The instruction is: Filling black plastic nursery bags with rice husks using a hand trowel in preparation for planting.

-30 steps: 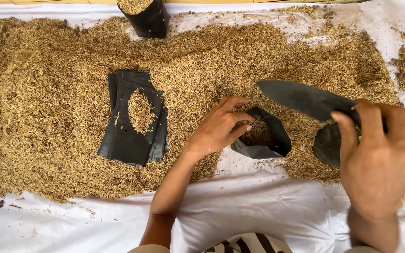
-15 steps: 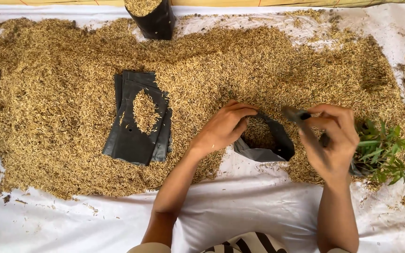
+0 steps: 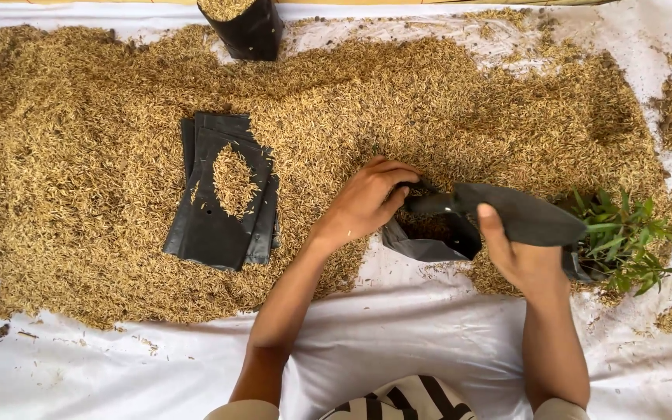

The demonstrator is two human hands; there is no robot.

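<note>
while the left hand pinched the rim of the open black bag lying on the husks, the right hand clutched another black bag; thin, limp, light plastic, likely slippery; best gripped at the rim.

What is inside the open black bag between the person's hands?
The open black bag holds some rice husk, seen through its mouth. The left hand grips its rim; the right hand holds a black trowel over it. How deep the husk goes is hidden by the bag's walls.
</note>
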